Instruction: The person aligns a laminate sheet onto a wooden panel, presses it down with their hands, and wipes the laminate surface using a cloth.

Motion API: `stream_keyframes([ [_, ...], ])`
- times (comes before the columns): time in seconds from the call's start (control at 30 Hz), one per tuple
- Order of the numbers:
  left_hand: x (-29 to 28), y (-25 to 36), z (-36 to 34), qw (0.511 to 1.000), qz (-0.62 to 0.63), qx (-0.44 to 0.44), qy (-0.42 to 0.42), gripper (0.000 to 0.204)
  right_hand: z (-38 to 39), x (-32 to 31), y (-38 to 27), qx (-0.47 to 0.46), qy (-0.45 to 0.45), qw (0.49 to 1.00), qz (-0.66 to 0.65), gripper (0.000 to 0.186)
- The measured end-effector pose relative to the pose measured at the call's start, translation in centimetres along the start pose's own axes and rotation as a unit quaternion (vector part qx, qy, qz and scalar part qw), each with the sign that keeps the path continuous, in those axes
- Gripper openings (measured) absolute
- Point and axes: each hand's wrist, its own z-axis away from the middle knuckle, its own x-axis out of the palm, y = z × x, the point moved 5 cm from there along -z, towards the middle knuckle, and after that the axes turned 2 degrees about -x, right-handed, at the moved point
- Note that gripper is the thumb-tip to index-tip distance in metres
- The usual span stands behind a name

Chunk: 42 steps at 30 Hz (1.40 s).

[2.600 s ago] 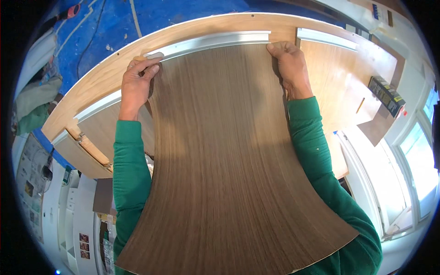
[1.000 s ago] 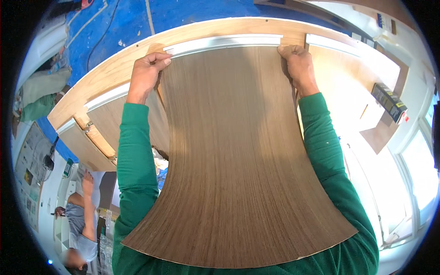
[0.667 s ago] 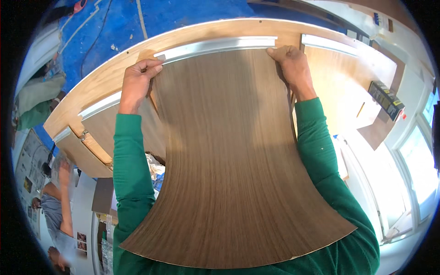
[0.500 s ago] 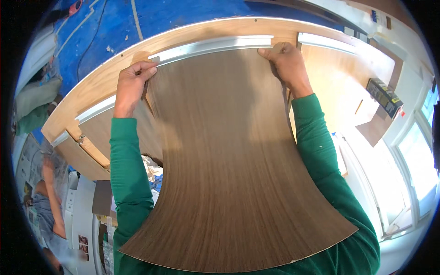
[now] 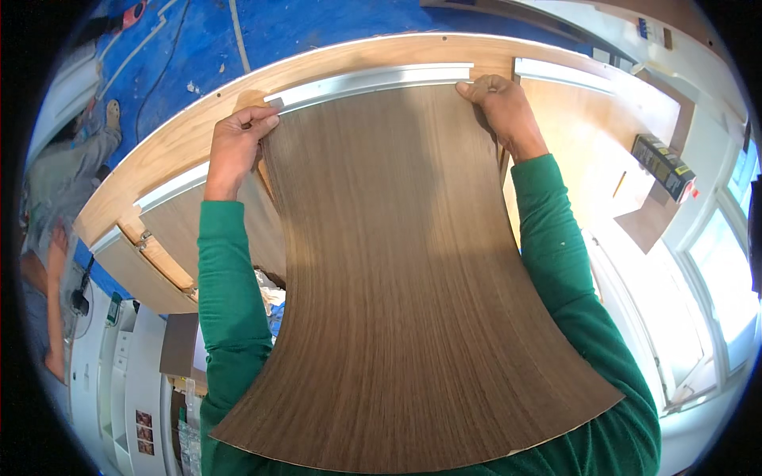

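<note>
Wood-grain panel [image 5: 381, 262] spans the middle of our view, from just under twelve o'clock down to six, where its pale lower edge lies over our green top. Its far edge meets the silvery metal strip [image 5: 373, 82] at twelve, against the pale wood frame [image 5: 492, 47].

Our left hand [image 5: 236, 147], toward ten o'clock, has thumb and fingers pinched at the panel's left corner; whether that pinch also takes in the strip's end, we cannot tell. Our right hand [image 5: 504, 115], between one and two, is clamped on the other corner, thumb in front and fingers curled.

To hold this well, we judge, both corners want equal, light pressure, so that the far edge sits evenly along the strip. We should sight the seam from end to end, guard our fingertips from the metal, and let our forearms steady the sides.

Just past nine, a neighbouring cabinet front [image 5: 218, 218] makes a handy reference for line. Between two and three sits a dark carton [image 5: 665, 168]; near nine shows a co-worker's bare arm [image 5: 55, 301].
</note>
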Motion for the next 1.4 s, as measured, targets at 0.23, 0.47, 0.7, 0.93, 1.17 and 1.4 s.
stream_keyframes([
  [0.23,0.2,0.2,0.1,1.000,0.011,0.008,-0.011,0.016,-1.5,-1.0,2.3,-0.021,-0.048,0.997,-0.058,0.026],
  [0.47,0.0,-0.5,-0.3,0.999,0.027,-0.017,-0.016,0.016,-1.8,-1.1,3.5,-0.001,-0.055,0.989,-0.136,0.024],
  [0.7,-0.2,-1.2,-0.5,0.999,0.034,-0.033,-0.013,0.017,-1.9,-1.2,3.8,-0.014,-0.062,0.982,-0.178,0.023],
  [0.93,-0.3,-0.8,-0.3,0.999,0.027,-0.033,-0.032,0.017,-1.8,-0.9,4.2,-0.012,-0.008,0.992,-0.128,0.021],
  [1.17,-0.4,-0.4,-0.4,0.999,0.011,-0.015,-0.033,0.015,-0.1,0.0,2.0,-0.056,0.073,0.986,-0.137,0.023],
  [1.4,-0.4,-0.3,-0.3,0.999,0.011,-0.015,-0.027,0.015,-0.2,-0.2,1.0,-0.025,0.061,0.993,-0.103,0.021],
])
